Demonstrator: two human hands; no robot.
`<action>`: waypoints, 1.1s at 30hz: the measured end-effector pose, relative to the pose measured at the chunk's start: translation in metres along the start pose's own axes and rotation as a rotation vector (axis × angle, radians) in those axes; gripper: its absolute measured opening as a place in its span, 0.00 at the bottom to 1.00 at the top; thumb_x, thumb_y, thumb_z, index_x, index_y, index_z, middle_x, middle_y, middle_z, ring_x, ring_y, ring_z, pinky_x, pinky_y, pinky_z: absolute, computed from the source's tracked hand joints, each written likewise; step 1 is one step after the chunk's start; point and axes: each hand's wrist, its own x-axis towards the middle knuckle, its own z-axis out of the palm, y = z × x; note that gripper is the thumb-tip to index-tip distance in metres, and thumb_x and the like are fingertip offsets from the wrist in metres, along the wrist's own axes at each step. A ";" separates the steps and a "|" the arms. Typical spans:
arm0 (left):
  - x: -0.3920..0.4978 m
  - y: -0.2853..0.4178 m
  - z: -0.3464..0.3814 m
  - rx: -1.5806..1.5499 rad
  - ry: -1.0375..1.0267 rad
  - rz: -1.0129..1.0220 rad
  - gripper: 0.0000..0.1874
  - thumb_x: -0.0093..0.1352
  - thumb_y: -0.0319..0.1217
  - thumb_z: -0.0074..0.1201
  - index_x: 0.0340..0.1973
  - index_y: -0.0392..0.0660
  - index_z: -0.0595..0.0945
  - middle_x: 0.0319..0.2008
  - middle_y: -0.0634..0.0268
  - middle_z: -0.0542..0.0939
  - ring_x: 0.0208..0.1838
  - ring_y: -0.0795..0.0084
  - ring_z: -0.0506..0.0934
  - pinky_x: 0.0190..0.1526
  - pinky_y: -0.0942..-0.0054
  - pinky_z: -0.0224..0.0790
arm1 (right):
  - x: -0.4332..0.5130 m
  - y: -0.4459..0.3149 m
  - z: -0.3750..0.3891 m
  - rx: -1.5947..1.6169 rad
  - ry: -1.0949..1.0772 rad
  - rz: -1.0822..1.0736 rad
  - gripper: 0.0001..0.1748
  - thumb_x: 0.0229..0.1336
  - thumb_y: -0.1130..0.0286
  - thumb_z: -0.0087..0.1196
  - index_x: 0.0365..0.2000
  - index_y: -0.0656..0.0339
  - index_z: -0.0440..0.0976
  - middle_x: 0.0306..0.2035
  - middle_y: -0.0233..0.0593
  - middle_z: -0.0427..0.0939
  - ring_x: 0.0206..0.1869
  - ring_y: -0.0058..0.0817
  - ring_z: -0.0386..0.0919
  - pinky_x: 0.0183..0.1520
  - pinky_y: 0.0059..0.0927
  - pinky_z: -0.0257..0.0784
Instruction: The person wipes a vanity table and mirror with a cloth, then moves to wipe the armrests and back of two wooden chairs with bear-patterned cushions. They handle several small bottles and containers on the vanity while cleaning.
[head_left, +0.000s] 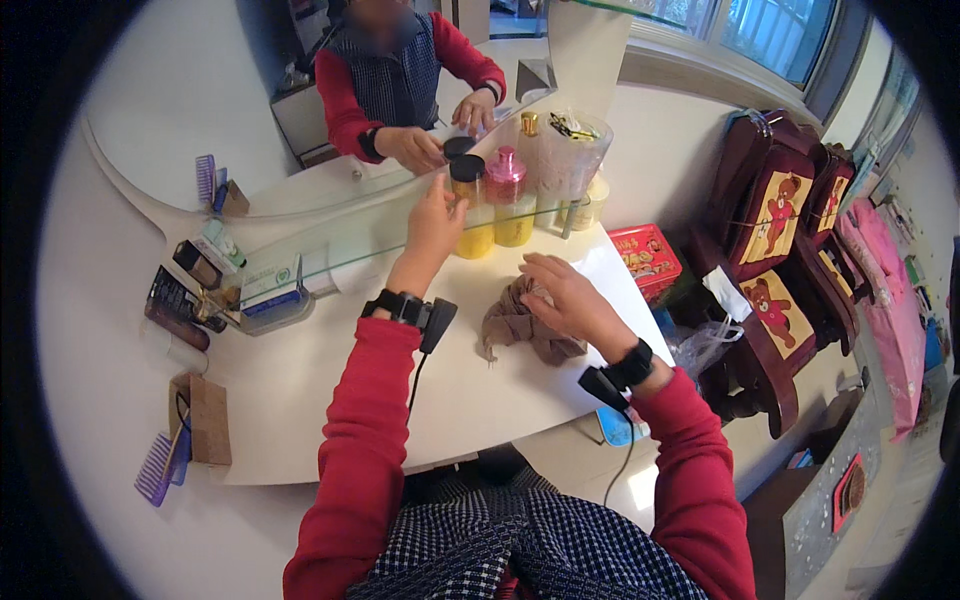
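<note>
My left hand is raised at the glass shelf, its fingers beside a yellow container with a black lid; whether they touch it I cannot tell. Right of that container stands a pink-topped bottle, with another yellow container below it. My right hand is over a crumpled brown cloth on the white dressing table, fingers spread and slightly bent. The large mirror behind the shelf reflects both hands.
Boxes and dark bottles stand at the left, near a cardboard box with purple combs. A clear plastic tub is at the table's back right. Beyond are a red tin and dark wooden chairs.
</note>
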 end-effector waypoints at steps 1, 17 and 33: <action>-0.007 0.002 -0.005 -0.048 0.015 0.028 0.24 0.61 0.31 0.56 0.50 0.36 0.69 0.31 0.56 0.78 0.31 0.58 0.77 0.33 0.64 0.70 | -0.009 -0.001 0.000 0.005 -0.062 0.015 0.23 0.49 0.69 0.53 0.47 0.66 0.67 0.51 0.51 0.68 0.52 0.48 0.66 0.54 0.39 0.66; -0.128 -0.009 -0.085 0.027 -0.613 0.093 0.12 0.63 0.34 0.52 0.37 0.39 0.78 0.28 0.54 0.80 0.29 0.58 0.78 0.32 0.66 0.71 | 0.004 0.028 0.098 -0.376 -0.337 0.108 0.35 0.49 0.56 0.51 0.55 0.64 0.58 0.57 0.54 0.58 0.60 0.56 0.51 0.61 0.51 0.52; -0.102 -0.096 -0.100 0.325 -0.293 -0.001 0.10 0.62 0.34 0.50 0.35 0.42 0.79 0.31 0.51 0.79 0.36 0.48 0.77 0.39 0.54 0.69 | 0.111 -0.026 0.170 -0.222 -0.426 0.066 0.32 0.54 0.55 0.46 0.55 0.64 0.60 0.59 0.52 0.58 0.62 0.51 0.52 0.63 0.48 0.50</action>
